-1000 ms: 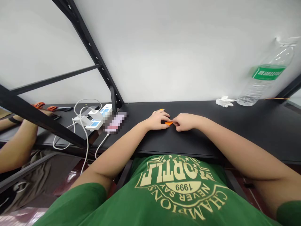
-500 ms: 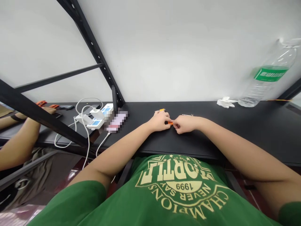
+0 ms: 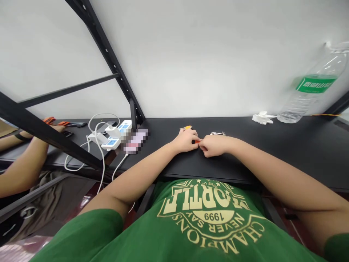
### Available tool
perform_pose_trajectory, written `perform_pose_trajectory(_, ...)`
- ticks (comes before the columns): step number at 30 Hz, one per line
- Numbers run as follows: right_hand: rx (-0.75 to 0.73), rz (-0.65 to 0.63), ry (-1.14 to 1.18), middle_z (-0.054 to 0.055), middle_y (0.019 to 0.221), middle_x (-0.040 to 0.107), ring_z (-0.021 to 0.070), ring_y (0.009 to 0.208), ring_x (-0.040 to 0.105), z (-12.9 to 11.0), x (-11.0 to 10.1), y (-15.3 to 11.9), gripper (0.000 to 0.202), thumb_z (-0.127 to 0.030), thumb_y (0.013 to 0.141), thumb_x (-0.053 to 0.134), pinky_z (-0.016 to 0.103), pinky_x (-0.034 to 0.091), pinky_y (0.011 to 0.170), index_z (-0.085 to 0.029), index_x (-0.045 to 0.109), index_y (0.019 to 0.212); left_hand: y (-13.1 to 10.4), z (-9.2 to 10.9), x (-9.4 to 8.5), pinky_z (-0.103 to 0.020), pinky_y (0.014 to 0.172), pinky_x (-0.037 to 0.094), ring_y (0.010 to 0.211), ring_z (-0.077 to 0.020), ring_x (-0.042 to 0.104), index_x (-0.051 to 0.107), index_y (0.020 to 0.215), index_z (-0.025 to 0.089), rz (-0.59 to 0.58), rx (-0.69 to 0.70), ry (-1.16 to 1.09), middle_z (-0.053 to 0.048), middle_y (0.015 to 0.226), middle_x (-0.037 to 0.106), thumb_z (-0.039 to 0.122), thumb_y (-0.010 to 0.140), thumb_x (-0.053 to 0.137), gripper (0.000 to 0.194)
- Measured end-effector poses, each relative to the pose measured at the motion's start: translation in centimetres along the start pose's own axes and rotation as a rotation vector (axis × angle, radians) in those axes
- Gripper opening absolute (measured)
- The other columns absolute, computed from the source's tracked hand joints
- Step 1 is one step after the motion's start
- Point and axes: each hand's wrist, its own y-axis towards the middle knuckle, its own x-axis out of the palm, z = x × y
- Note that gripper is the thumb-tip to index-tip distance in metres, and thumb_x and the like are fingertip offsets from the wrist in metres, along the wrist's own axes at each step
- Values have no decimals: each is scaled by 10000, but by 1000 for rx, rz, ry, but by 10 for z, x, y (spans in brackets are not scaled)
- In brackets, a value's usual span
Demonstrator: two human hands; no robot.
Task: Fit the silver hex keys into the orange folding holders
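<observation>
Above the black desk [image 3: 174, 171], my left hand [image 3: 185, 141] is closed on a small orange piece [image 3: 196, 142], most of it hidden by the fingers. Pressed against its right end is my right hand [image 3: 214, 145], its fingers pinched together and curled. What lies inside that pinch is too small to make out. A yellow-orange item with thin pale bits [image 3: 188, 127] shows just beyond my left knuckles. Behind my right hand lie several thin metal pieces [image 3: 217, 133], partly covered by it.
A crumpled white tissue [image 3: 263, 117] and a large clear bottle with a green label [image 3: 316, 84] stand by the wall. Left are a phone [image 3: 136, 140], a white power strip [image 3: 111, 142] with cables, and a black metal frame [image 3: 109, 60]. Beyond it shows another person's arm [image 3: 24, 163].
My right hand has turned and dropped slightly, covering more of the orange piece's end. More of the metal pieces behind it shows. My left hand has stayed nearly still.
</observation>
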Motion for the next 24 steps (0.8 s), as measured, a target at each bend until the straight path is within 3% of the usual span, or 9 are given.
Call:
perform_pose_trajectory(7,-59,-96,140,13,749,690,174,655,563,-18,-2,-3,19,-218,757,635,299,362,592,-221,653,752,1,-4,0,-516,1073,358,1157,-272,603,800,1106,311,9,5,-17,-54,1146,717,444,955,594,288)
perform_pose_trajectory(10,-70,-65,158,8,762,691,164,653,553,-13,-10,-11,17,-208,756,629,291,357,593,-220,639,761,1,-5,0,-515,1096,345,1186,-277,598,791,1119,303,3,3,-2,-56,1164,714,424,942,604,284)
perform_pose_trajectory(14,120,152,166,15,781,694,163,667,554,32,-21,-24,41,-217,766,623,286,364,622,-213,652,795,0,-2,-1,-513,1118,337,1202,-284,596,775,1143,295,13,-34,19,-60,1165,716,412,929,608,295)
perform_pose_trajectory(18,308,337,202,19,801,696,166,704,559,85,-16,-24,71,-236,763,617,279,390,662,-213,659,816,1,-3,-1,-516,1134,332,1212,-286,598,773,1144,307,0,-58,6,-55,1175,717,403,928,604,291)
perform_pose_trajectory(24,321,314,204,23,849,697,173,754,570,112,-5,-17,106,-243,763,605,265,406,674,-219,671,842,2,-6,0,-522,1138,332,1211,-284,599,775,1137,322,1,-56,7,-46,1177,717,409,934,595,285)
